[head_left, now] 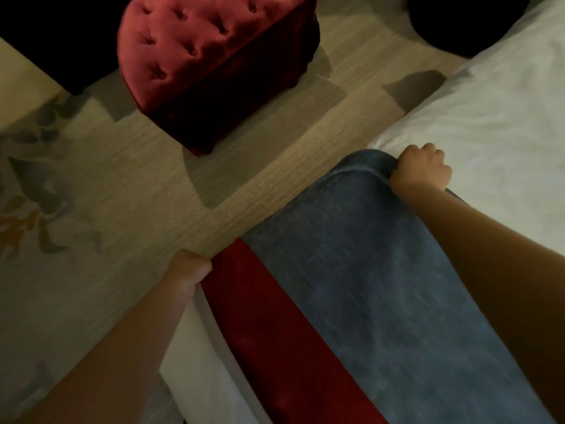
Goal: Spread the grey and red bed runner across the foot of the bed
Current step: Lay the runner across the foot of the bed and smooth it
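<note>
floor [275, 191]: was beige, striped, floral at 9 o'clock | ottoman [214, 65]: red, tufted, stood at 12 o'clock | light: was dim

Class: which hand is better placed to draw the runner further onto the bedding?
Probably the right hand: it grips the runner over the bedding; the left hand grips it at the bed's edge.

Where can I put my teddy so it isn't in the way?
Two bare spots: the white bed past the right hand, beside the runner, and the floor between the stool and the bed's edge. The runner's end is crowded: the left hand grips the red corner, the right hand the grey one.
</note>
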Tool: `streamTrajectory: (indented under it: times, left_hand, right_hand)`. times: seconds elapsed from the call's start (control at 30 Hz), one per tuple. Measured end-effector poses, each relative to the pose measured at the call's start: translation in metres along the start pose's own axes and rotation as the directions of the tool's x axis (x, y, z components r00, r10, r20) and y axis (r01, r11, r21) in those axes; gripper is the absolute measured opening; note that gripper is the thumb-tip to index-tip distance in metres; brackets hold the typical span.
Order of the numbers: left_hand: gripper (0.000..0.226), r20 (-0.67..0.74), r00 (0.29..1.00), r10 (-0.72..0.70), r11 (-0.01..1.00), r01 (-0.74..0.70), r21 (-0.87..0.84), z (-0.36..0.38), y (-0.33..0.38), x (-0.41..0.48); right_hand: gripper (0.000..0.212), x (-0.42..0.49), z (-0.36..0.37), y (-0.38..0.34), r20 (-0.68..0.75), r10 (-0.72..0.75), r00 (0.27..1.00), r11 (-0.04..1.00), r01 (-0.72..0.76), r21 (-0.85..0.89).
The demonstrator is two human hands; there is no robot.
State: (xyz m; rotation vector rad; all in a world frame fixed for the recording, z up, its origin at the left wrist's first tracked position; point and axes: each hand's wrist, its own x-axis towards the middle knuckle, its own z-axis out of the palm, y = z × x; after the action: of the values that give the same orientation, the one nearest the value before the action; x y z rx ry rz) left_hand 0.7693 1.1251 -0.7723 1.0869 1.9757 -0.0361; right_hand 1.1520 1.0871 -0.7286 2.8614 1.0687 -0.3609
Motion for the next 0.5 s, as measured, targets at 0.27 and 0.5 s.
streamTrajectory:
  times: [0.27,0.5]
  left_hand:
    - [0.030,-0.135,0.965,0.223,0.951,-0.185,0.249,-0.003,0.000,-0.010]
    - [0.034,0.056,0.916,0.396,0.866,-0.394,0.309,-0.008,-0.004,-0.013]
  right_hand:
    - [0.039,-0.045,0.007,-0.015,-0.198,-0.261,0.945,0.964,0.245,-0.101]
    - [0.025,-0.165,0.053,-0.099,0.065,-0.689,0.722,0.725,0.683,0.093]
